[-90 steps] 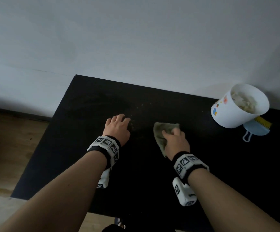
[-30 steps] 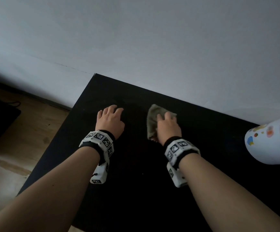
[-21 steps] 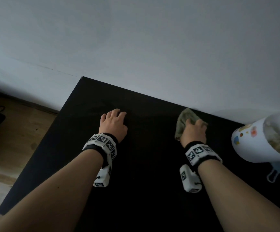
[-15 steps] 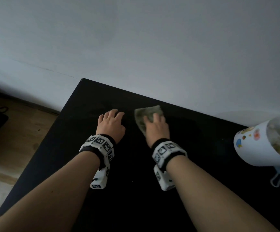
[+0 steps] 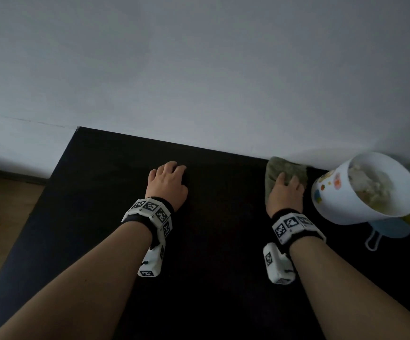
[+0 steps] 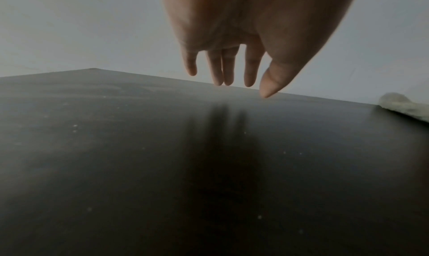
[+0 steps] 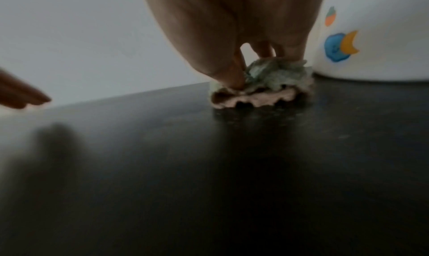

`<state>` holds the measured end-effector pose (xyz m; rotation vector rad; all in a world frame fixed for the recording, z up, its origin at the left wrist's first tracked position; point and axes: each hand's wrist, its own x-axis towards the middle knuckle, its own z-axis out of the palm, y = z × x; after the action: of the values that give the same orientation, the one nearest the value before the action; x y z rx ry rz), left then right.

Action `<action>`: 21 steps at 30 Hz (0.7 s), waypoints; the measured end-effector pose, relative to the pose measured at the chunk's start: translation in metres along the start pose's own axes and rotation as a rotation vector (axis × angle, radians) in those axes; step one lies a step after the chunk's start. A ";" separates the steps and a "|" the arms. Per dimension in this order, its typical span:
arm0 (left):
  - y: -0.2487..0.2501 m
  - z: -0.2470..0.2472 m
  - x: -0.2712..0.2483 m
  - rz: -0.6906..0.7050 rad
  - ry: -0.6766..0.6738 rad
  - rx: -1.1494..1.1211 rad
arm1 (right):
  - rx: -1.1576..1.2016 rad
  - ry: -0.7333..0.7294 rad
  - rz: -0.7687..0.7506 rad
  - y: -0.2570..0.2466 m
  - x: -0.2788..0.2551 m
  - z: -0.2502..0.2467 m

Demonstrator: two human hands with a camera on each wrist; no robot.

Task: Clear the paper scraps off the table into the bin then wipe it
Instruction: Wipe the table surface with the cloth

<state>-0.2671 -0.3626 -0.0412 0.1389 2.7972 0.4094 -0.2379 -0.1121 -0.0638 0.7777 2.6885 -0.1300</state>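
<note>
A grey-green cloth (image 5: pixel 285 168) lies bunched on the black table (image 5: pixel 211 241) at its back edge, just left of the white bin (image 5: pixel 334 207). My right hand (image 5: pixel 286 185) presses down on the cloth; in the right wrist view the thumb and fingers (image 7: pixel 236 76) dig into the crumpled cloth (image 7: pixel 267 87) beside the stickered bin (image 7: pixel 371 39). Crumpled paper scraps (image 5: pixel 368 185) fill the bin. My left hand (image 5: pixel 168 173) rests on the table with relaxed fingers (image 6: pixel 223 72) and holds nothing. Tiny pale specks dot the tabletop (image 6: pixel 162 150).
A light blue dustpan with a loop handle (image 5: pixel 390 229) lies behind and under the tilted bin. The grey wall (image 5: pixel 199 82) runs along the table's back edge. Wooden floor (image 5: pixel 2 204) shows past the table's left edge.
My right hand has slid the cloth to the right along the back edge, from beside my left hand to right next to the bin. My left hand has stayed put.
</note>
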 end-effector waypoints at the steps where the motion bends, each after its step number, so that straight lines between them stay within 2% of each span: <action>1: 0.000 0.000 -0.001 0.002 -0.003 0.003 | 0.023 -0.017 0.013 -0.008 -0.001 -0.001; 3: -0.006 -0.003 -0.004 -0.008 0.003 0.007 | 0.038 -0.044 -0.018 -0.028 -0.005 0.000; 6: -0.028 -0.013 -0.012 -0.035 0.017 0.041 | 0.020 -0.052 -0.141 -0.065 -0.020 0.003; 15: -0.135 -0.048 -0.037 -0.191 0.094 0.067 | -0.022 -0.042 -0.538 -0.228 -0.092 0.018; 18: -0.179 -0.059 -0.047 -0.261 0.137 0.068 | 0.000 -0.027 -0.754 -0.282 -0.134 0.037; 21: -0.219 -0.071 -0.055 -0.305 0.156 0.048 | 0.001 -0.145 -1.016 -0.329 -0.179 0.058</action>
<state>-0.2486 -0.5982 -0.0254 -0.3189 2.9152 0.2890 -0.2542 -0.4902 -0.0589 -0.6299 2.6552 -0.3977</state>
